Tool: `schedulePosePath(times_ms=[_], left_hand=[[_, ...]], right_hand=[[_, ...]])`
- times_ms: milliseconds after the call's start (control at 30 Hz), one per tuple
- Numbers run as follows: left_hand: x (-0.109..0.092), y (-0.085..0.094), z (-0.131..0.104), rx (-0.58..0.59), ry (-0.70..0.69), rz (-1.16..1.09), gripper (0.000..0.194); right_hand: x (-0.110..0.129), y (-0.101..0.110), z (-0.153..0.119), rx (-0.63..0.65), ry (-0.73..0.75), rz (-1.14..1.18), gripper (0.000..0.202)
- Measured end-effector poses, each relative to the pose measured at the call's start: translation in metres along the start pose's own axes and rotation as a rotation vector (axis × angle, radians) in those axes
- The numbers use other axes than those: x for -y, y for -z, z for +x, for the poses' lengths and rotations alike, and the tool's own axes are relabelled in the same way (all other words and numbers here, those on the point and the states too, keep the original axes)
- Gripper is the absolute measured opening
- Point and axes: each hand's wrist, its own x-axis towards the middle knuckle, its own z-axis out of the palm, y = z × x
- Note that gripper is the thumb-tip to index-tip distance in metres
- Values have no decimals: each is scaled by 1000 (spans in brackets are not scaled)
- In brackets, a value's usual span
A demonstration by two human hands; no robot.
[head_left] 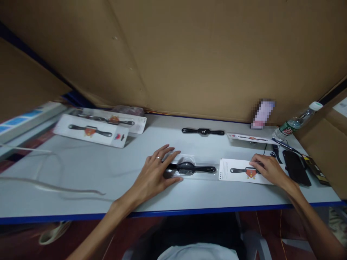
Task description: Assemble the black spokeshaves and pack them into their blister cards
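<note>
A black spokeshave (187,167) lies in a clear plastic blister tray (202,176) near the table's front. My left hand (155,171) spans the tray's left end, thumb at the near edge and index finger at the far edge, its other fingers spread. The spokeshave's left handle end is partly hidden under it. My right hand (267,168) has its fingers bent onto a white printed backing card (226,171) with a spokeshave picture, just right of the tray. Another black spokeshave (203,131) lies unpacked farther back.
Packaged spokeshaves (89,130) lie at the back left. Another printed card (249,138), a water bottle (295,121), a black phone-like slab (296,168) and cables are at right. A white cord (54,187) hangs at left. Cardboard walls (189,54) enclose the table (130,144).
</note>
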Motion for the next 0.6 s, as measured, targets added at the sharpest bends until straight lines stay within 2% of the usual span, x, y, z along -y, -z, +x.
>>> schedulePosePath(times_ms=[133,333,600], left_hand=[[1,0,0,-4,-22,9,74],[0,0,-1,-17,-13,41,72],[1,0,0,5,-4,47,74]], right_hand=[[-2,-4,5,13,-6,57,33],[-1,-13,0,-42,-39,34,29],[2,-6,0,-24,-29,-8,28]])
